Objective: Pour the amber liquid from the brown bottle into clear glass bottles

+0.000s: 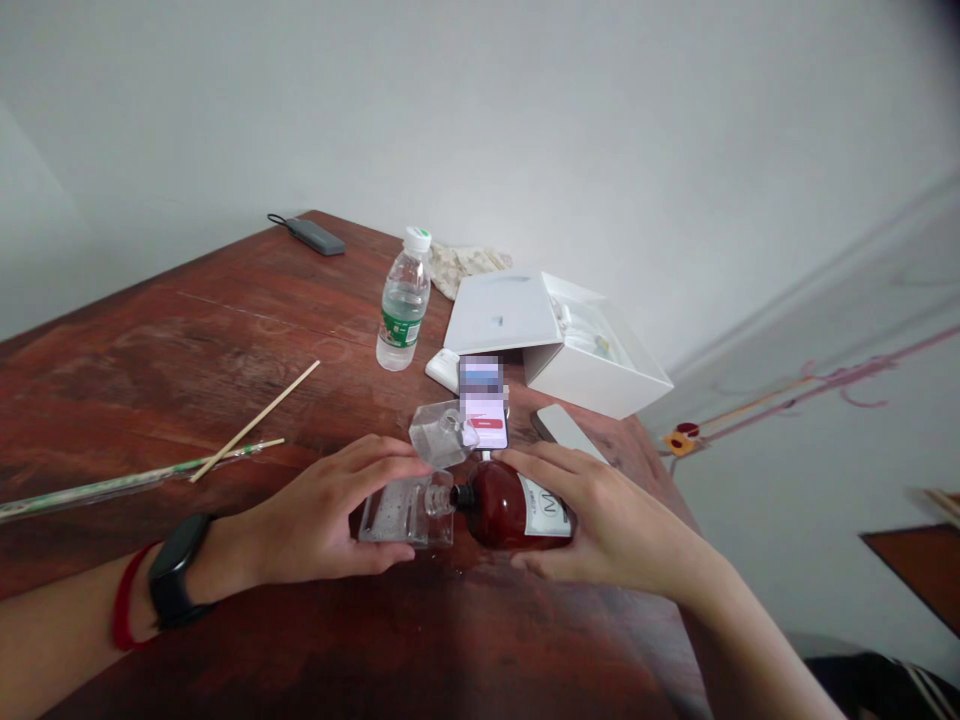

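My left hand [322, 510] wraps round a clear, square-sided plastic bottle [405, 515] with a threaded neck, lying on its side. My right hand [592, 505] grips a brown bottle [495, 505] with a white label, also tipped on its side. The dark mouth of the brown bottle points left and meets or nearly meets the clear neck; I cannot tell if they touch. Just behind them, a second clear plastic piece [435, 437], like another square bottle, leans by the lit phone [486, 425]. My left wrist carries a black band and a red cord.
A water bottle [405, 305] with a green label stands behind. To its right are an opened white box [600, 370], a white case [443, 369] and a cloth [469, 262]. Chopsticks [255, 420], one wrapped, lie left; a grey power bank [319, 237] sits far back. The table edge runs along the right.
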The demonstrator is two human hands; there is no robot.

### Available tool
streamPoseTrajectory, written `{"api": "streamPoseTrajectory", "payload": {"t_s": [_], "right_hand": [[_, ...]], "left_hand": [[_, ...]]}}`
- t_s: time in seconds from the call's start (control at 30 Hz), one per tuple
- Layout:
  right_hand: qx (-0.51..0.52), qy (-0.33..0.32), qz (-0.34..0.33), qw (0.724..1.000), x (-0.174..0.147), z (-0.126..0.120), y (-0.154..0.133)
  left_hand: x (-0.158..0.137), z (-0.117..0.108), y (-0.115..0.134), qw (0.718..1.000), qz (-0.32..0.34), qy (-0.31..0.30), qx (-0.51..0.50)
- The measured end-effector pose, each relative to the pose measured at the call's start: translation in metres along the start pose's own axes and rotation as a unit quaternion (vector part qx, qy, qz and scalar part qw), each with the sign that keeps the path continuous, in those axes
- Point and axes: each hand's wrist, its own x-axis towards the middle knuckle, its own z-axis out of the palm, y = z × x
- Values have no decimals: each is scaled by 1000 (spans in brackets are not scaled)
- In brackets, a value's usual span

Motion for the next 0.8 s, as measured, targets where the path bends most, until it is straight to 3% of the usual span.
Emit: {"api": "streamPoseTrajectory", "payload": {"t_s": [0.8], "right_hand": [[7,5,-2,1000,0,-1,-2]], "left_hand": [[4,-1,3,999,-28,-14,-9]]}}
